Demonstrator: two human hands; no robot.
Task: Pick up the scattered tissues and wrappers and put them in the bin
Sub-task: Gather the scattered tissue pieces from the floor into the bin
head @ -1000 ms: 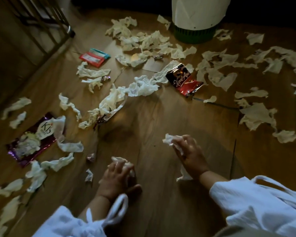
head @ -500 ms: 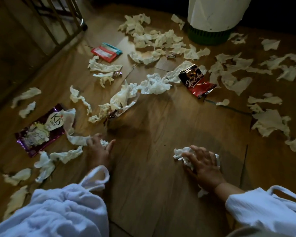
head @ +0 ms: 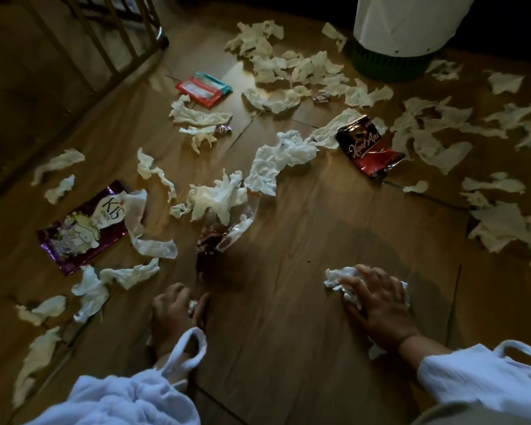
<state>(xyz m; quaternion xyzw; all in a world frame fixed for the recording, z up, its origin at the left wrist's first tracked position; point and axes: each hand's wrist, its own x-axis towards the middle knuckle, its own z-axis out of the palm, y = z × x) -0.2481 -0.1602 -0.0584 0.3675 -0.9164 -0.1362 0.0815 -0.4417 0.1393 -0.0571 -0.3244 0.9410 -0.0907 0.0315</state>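
Crumpled tissue [head: 347,279] is pinned to the floor [head: 288,317] under the spread right hand [head: 380,305], while the left hand [head: 174,311], drawn back from the purple wrapper [head: 83,228], is closed on a small wad; the bin [head: 402,35] stands well apart, most litter ungathered.

— Where's the left hand [head: 174,311]?
— Low, knuckles up, fingers curled shut.
— The right hand [head: 377,305]?
— Palm down, fingers spread and pressing flat, wrist bent back toward a white sleeve [head: 485,378].
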